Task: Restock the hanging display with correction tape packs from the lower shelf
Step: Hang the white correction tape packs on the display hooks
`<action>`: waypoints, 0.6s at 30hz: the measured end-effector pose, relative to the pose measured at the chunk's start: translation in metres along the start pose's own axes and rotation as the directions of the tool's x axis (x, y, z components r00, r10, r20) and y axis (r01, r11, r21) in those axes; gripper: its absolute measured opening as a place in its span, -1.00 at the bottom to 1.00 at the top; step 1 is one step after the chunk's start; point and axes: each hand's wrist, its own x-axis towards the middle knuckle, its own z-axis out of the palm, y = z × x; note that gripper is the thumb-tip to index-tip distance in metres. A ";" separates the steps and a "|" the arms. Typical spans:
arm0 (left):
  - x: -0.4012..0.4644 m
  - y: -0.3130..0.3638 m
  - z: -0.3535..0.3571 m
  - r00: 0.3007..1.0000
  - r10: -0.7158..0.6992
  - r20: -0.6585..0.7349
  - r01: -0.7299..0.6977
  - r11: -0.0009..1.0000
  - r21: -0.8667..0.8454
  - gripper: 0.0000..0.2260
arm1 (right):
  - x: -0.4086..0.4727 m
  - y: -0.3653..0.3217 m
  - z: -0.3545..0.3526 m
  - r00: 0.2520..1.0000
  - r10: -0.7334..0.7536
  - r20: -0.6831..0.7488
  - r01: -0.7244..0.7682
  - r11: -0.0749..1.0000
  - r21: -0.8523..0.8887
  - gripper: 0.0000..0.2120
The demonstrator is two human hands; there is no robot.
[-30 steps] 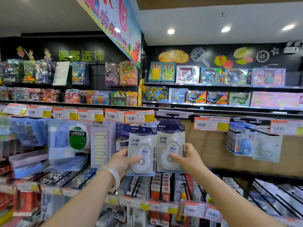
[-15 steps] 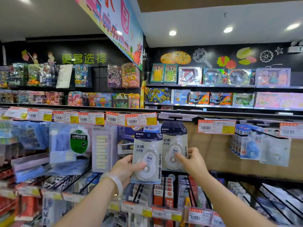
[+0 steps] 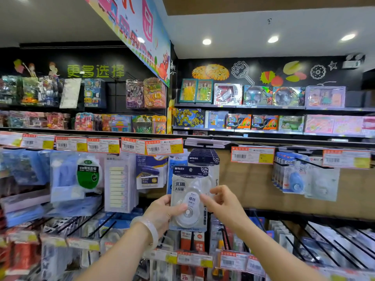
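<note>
A correction tape pack (image 3: 182, 185) with a dark blue header and a clear blister is held up in front of the hanging display. My left hand (image 3: 160, 213), with a pale bangle on its wrist, grips the pack from the left side. My right hand (image 3: 225, 205) pinches its right edge with thumb and fingertips. Just behind and above, a row of the same packs (image 3: 203, 158) hangs on a hook under a grey label holder (image 3: 205, 142). The held pack hides the lower part of that row.
Blue correction tape packs (image 3: 292, 175) hang on a hook to the right, and a green tape pack (image 3: 88, 175) and sticky notes (image 3: 118, 183) to the left. Orange price tags (image 3: 162, 148) line the rail. Black wire dividers (image 3: 324, 240) hold stock below.
My right hand has left the pack it put on the hook and come across to the pack in my left hand. That pack has moved right and up, in front of the hung row.
</note>
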 end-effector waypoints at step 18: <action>0.002 0.011 0.037 0.937 0.334 -0.105 -0.297 0.918 0.263 -0.71 | 0.006 -0.005 -0.016 0.998 -0.021 -0.060 0.025 0.997 0.076 -0.77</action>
